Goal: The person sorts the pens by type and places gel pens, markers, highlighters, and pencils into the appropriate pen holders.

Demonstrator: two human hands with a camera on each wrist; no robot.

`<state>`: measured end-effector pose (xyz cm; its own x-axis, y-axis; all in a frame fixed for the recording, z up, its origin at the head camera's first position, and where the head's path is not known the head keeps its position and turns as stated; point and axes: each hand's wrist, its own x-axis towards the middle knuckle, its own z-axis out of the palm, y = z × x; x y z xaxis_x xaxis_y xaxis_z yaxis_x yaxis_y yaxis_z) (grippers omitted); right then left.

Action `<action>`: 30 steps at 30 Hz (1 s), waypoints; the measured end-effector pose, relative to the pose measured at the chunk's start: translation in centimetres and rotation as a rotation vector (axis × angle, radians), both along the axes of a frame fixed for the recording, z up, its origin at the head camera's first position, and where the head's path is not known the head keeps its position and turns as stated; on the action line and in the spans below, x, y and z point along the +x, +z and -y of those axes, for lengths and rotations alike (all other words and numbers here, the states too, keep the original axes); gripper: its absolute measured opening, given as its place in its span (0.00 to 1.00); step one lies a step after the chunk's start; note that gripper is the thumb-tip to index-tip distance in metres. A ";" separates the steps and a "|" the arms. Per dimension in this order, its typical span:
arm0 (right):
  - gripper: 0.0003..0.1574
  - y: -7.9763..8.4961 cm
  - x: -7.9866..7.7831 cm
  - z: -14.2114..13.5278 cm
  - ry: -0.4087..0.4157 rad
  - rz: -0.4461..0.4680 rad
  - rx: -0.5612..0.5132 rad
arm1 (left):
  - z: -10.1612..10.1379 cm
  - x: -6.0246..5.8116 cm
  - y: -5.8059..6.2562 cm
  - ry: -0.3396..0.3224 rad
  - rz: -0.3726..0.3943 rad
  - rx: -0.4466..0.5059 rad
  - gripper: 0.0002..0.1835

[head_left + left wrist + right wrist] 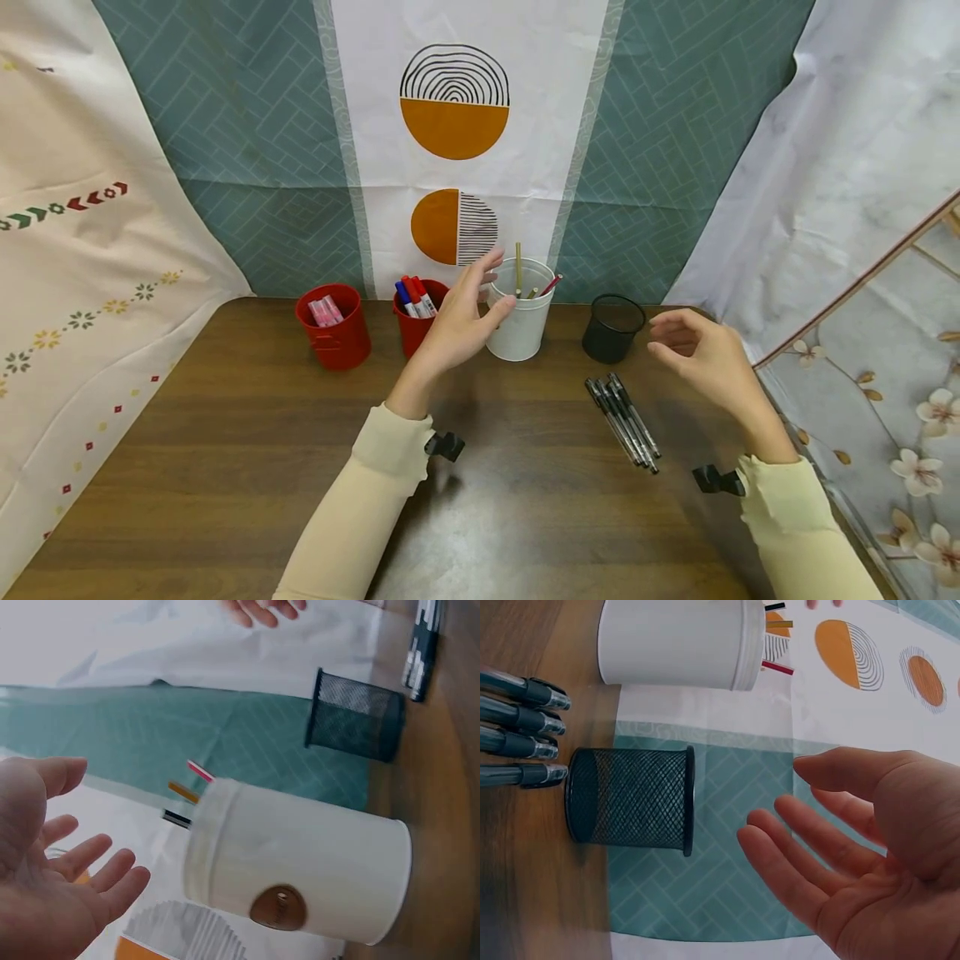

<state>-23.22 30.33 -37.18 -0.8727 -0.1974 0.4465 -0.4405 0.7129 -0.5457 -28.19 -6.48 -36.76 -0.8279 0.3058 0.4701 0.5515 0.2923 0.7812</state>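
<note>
My left hand hovers in front of the left side of the white bucket, fingers spread and relaxed, holding nothing. Several pencils stick out over the bucket's rim. Off to the right, my right hand hangs in the air beside the black mesh pen cup, its fingers loosely bent and apart from the cup. No pens show inside that cup. Several black-capped clear pens lie side by side on the table, in front of the cup.
At the back left stand a red bucket with pink-wrapped items and another red bucket holding red and blue markers, partly hidden by my left hand. Fabric hangs behind the brown wooden table and at both sides.
</note>
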 end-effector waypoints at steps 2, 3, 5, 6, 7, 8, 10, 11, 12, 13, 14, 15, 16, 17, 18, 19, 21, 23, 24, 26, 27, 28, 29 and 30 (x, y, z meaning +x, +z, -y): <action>0.18 -0.1 0.0 -0.1 -0.007 0.002 0.010 | -0.1 0.4 0.4 -0.008 -0.019 -0.001 0.38; 0.18 -0.2 0.1 -0.2 -0.011 0.006 0.010 | -0.2 0.6 0.6 -0.013 -0.028 -0.001 0.37; 0.18 -0.3 0.1 -0.3 -0.016 0.005 0.016 | -0.3 0.9 0.9 -0.025 -0.044 0.000 0.36; 0.19 -0.3 0.2 -0.4 -0.018 0.006 0.018 | -0.4 1.1 1.0 -0.030 -0.049 0.000 0.36; 0.19 -0.4 0.2 -0.4 -0.019 0.005 0.023 | -0.6 1.3 1.2 -0.036 -0.055 -0.002 0.35; 0.19 -0.4 0.3 -0.5 -0.022 0.007 0.024 | -0.7 1.4 1.3 -0.044 -0.058 -0.005 0.35; 0.19 -0.6 0.3 -0.6 -0.024 0.009 0.031 | -1.0 1.7 1.4 -0.062 -0.060 -0.013 0.34; 0.19 -0.7 0.4 -0.7 -0.023 0.010 0.037 | -1.1 1.8 1.4 -0.070 -0.061 -0.018 0.34; 0.19 -0.9 0.4 -0.7 -0.021 0.010 0.044 | -1.2 1.9 1.5 -0.081 -0.061 -0.020 0.34; 0.19 -1.0 0.5 -0.8 -0.018 0.006 0.052 | -1.3 1.9 1.4 -0.090 -0.063 -0.024 0.34; 0.19 -1.1 0.5 -0.8 -0.016 0.006 0.058 | -1.4 2.0 1.4 -0.097 -0.065 -0.027 0.34; 0.19 -1.2 0.5 -0.9 -0.010 0.000 0.066 | -1.5 2.0 1.4 -0.102 -0.070 -0.030 0.33; 0.20 -1.3 0.5 -0.9 -0.005 -0.006 0.075 | -1.6 2.0 1.3 -0.108 -0.075 -0.029 0.33; 0.20 -1.4 0.5 -0.9 -0.003 -0.010 0.082 | -1.6 2.0 1.3 -0.112 -0.079 -0.029 0.33; 0.20 -1.4 0.5 -0.9 -0.002 -0.012 0.085 | -1.6 2.0 1.3 -0.117 -0.082 -0.027 0.32; 0.20 -1.4 0.5 -0.9 0.001 -0.012 0.084 | -1.7 2.0 1.2 -0.118 -0.084 -0.028 0.32; 0.20 -1.3 0.4 -0.8 0.002 -0.008 0.084 | -1.7 2.1 1.2 -0.125 -0.086 -0.025 0.32; 0.19 -1.2 0.4 -0.7 -0.001 0.001 0.092 | -1.9 2.2 1.1 -0.133 -0.083 -0.023 0.31; 0.19 -1.1 0.5 -0.7 -0.003 0.006 0.097 | -2.0 2.3 1.1 -0.139 -0.083 -0.023 0.31; 0.19 -1.1 0.6 -0.8 -0.008 0.013 0.115 | -2.4 2.4 0.9 -0.149 -0.085 -0.028 0.31; 0.19 -1.0 0.7 -0.8 -0.009 0.020 0.122 | -2.6 2.4 0.9 -0.155 -0.088 -0.033 0.31; 0.19 -1.0 0.8 -0.8 -0.010 0.027 0.128 | -2.8 2.4 0.8 -0.159 -0.090 -0.040 0.31; 0.19 -1.0 0.9 -0.9 -0.011 0.035 0.131 | -3.0 2.5 0.7 -0.163 -0.092 -0.048 0.31; 0.19 -1.0 1.0 -0.9 -0.010 0.044 0.133 | -3.2 2.5 0.5 -0.167 -0.093 -0.057 0.31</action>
